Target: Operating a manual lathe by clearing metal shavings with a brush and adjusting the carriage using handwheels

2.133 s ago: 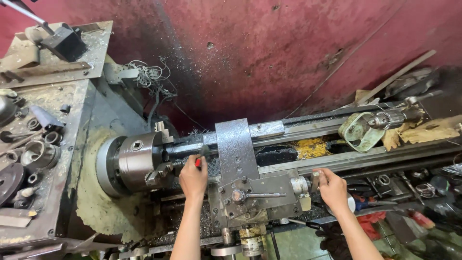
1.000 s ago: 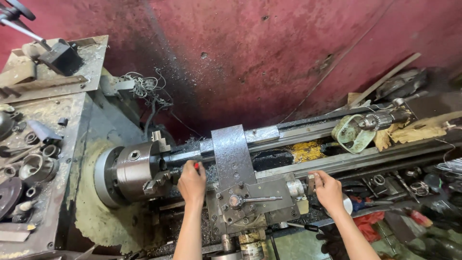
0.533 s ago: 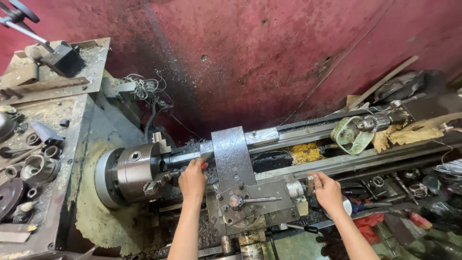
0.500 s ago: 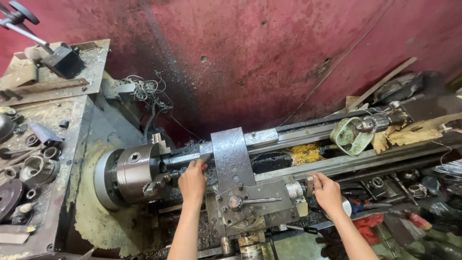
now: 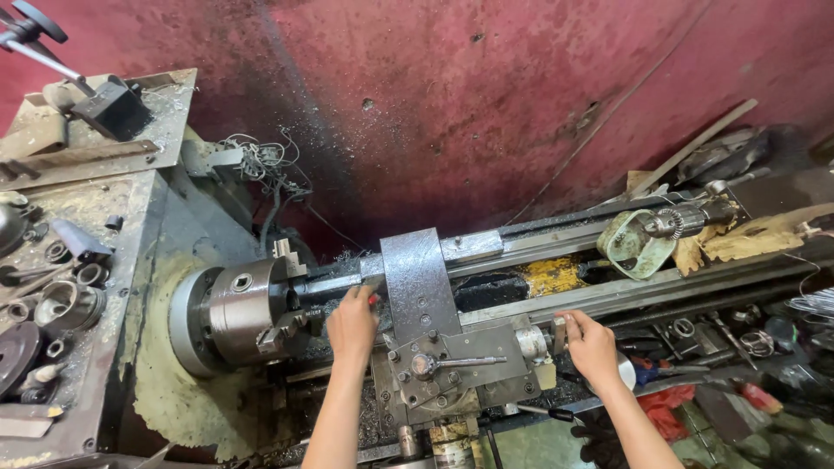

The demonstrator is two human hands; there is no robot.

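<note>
Beside the chuck point(image 5: 233, 308), left hand point(image 5: 351, 323) grips.

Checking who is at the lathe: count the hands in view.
2. The left hand rests by the chuck; the right hand grips a small handle on the carriage. None seems hidden.

The chuck point(image 5: 239, 311) sits at the lathe's left end, the carriage point(image 5: 430, 321) just right of it on the bed point(image 5: 660, 287), and the tailstock point(image 5: 651, 236) far right. The left hand point(image 5: 352, 326) lies between chuck and carriage; the right hand point(image 5: 592, 346) lies at the carriage's right side. Loose rings point(image 5: 61, 300) rest on the headstock point(image 5: 113, 260), left of the chuck. The wall point(image 5: 486, 95) stands behind.
</note>
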